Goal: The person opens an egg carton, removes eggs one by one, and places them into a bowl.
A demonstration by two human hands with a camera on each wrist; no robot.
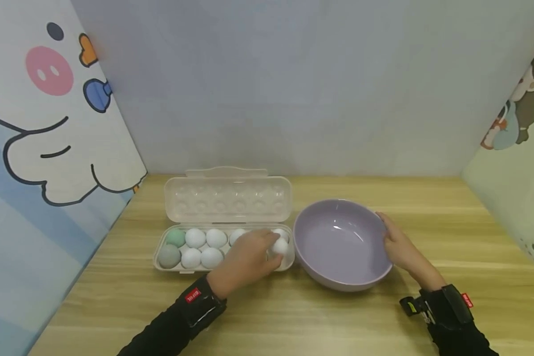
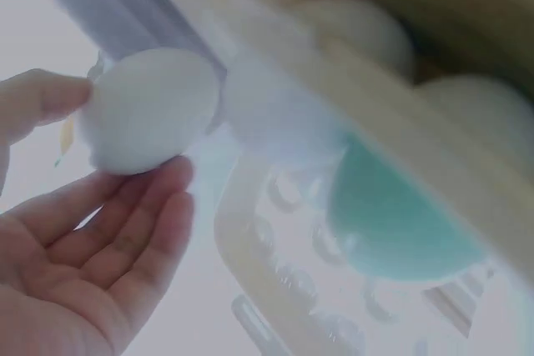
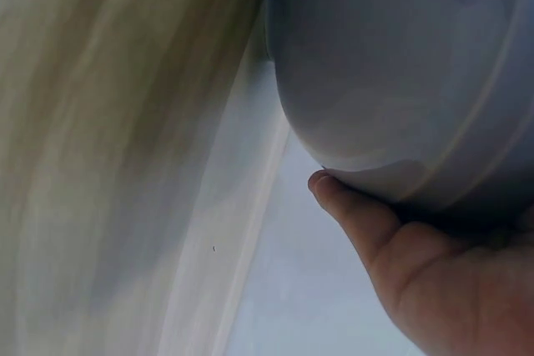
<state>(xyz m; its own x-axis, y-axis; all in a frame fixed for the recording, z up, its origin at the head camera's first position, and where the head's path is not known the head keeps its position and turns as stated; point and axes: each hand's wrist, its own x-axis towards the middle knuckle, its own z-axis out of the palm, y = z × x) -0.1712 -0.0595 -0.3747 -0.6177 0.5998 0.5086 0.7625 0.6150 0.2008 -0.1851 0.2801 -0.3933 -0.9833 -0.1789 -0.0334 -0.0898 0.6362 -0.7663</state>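
Observation:
My left hand [image 1: 248, 258] is over the right part of an open egg carton [image 1: 188, 271], pinching a white egg [image 1: 280, 246] between thumb and fingers. In the left wrist view the same egg [image 2: 150, 110] sits between the thumb and fingertips. Several white eggs, a pale green egg [image 1: 175, 237] and a grey-green egg [image 1: 169, 256] rest in the carton's cups; the hand hides some of the cups. To the right of the carton stands a lilac bowl [image 1: 340, 247] with nothing in it. My right hand [image 1: 396, 244] grips the bowl's right rim.
The clear carton lid [image 1: 228, 198] lies folded back behind the eggs. Carton and bowl stand close side by side on a wooden table [image 1: 320, 321]. A grey wall [image 1: 293, 89] rises at the back, with cartoon-printed panels on both sides.

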